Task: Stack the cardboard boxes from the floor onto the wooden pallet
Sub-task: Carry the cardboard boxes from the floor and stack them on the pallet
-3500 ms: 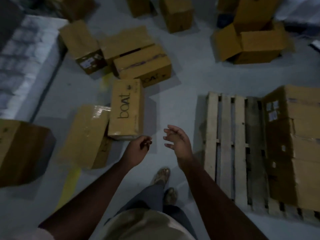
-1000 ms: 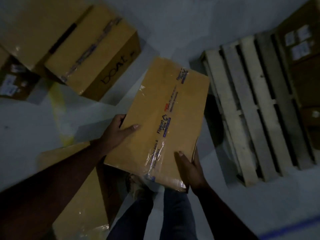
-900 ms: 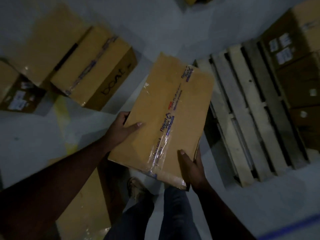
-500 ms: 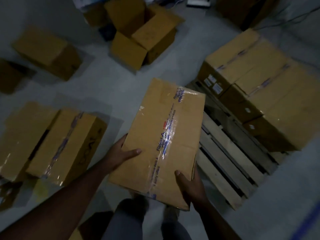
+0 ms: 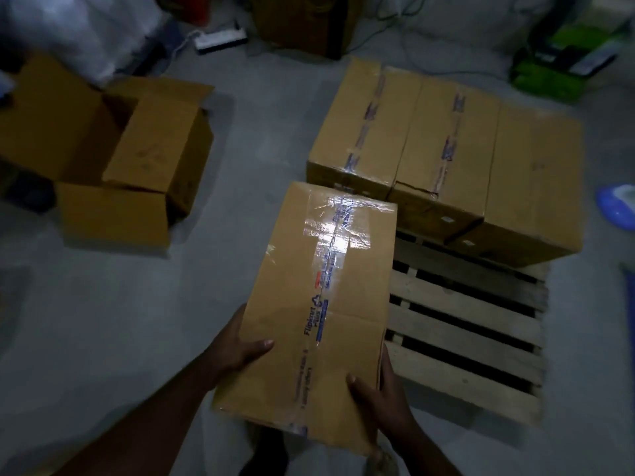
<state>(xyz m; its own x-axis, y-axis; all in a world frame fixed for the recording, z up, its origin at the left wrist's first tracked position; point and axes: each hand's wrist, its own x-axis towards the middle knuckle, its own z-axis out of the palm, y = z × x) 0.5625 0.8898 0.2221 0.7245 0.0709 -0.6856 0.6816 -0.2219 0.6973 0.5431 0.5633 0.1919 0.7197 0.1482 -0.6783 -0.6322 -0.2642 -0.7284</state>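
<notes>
I hold a long taped cardboard box [image 5: 309,304] in front of me, above the floor. My left hand [image 5: 233,348] grips its left side, thumb on top. My right hand [image 5: 381,403] grips the near right corner. The wooden pallet [image 5: 467,324] lies just right of the held box, its near slats bare. Three sealed cardboard boxes [image 5: 446,149] sit side by side on the pallet's far half. The held box's far end reaches almost to the nearest of them.
An open cardboard box [image 5: 113,159] with raised flaps sits on the grey floor at the left. A power strip [image 5: 220,37] and cables lie at the back. A green object [image 5: 563,63] is at the far right, a blue one [image 5: 616,206] at the right edge.
I picked the box up from the floor with both hands and turned right toward the pallet. The pallet and its three stacked boxes now lie directly ahead and closer.
</notes>
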